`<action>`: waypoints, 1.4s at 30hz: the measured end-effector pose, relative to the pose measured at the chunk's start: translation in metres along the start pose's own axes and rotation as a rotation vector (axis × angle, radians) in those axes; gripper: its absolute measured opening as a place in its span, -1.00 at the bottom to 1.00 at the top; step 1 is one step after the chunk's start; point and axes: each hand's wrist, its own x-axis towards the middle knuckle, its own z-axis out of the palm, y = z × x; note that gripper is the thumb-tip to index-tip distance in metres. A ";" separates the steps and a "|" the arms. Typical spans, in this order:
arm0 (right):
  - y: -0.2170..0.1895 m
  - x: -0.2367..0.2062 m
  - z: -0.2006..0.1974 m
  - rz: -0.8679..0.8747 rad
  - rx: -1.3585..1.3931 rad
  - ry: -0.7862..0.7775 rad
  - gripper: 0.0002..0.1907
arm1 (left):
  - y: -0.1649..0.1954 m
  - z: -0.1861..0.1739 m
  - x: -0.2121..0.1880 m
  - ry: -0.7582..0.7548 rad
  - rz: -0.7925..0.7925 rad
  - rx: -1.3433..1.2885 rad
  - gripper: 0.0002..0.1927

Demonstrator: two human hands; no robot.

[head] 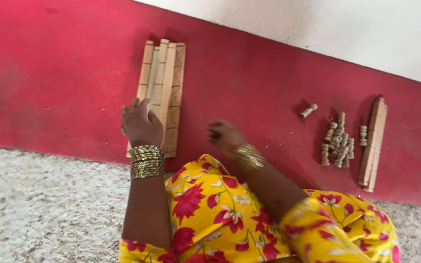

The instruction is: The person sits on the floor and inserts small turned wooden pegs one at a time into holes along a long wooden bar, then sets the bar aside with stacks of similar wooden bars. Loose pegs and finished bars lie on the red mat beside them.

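Head view, looking down: your left hand [141, 125] has its fingers [133, 104] loosely bent and a little spread, tips resting on the near end of a stack of carved wooden slats [163, 87]; nothing is gripped, the palm just lies over the lower left slat. Your right hand [225, 135] is blurred, fingers curled inward toward the palm, hovering above the red mat [54, 78] just right of the slats; whether it pinches something small you cannot tell from this frame. Stacked gold bangles [147, 161] sit on the left wrist, a gold bracelet [248, 157] on the right. The slats lie side by side, long axis running away from you, touching each other, the rightmost one showing a zigzag cut pattern. Well apart to the right, a heap of small turned wooden spindles [336, 141] lies on the mat, with one lone spindle [308, 111] just up and left of the heap and another single spindle [363, 136] between the heap and a second bundle of slats [373, 144] at far right. Nearest you, yellow floral cloth [210, 209] covers your lap. A speckled pale floor [40, 209] borders the mat's near edge, and a white wall [366, 29] rises beyond it.
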 end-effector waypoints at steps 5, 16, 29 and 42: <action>-0.089 -0.116 -0.134 -0.044 -0.038 0.232 -0.80 | 0.082 -0.017 -0.010 0.051 0.424 -0.234 -0.65; -0.159 -0.209 -0.215 -0.320 0.282 0.291 -0.83 | 0.213 0.104 -0.103 -0.916 0.348 0.412 -0.76; -0.145 -0.173 -0.202 -0.373 0.115 0.332 -0.79 | 0.143 0.181 -0.119 -1.146 0.554 0.804 -0.66; -0.094 -0.128 -0.219 -0.365 -0.512 0.401 -0.74 | 0.273 0.182 -0.201 -0.604 0.392 -0.318 -0.87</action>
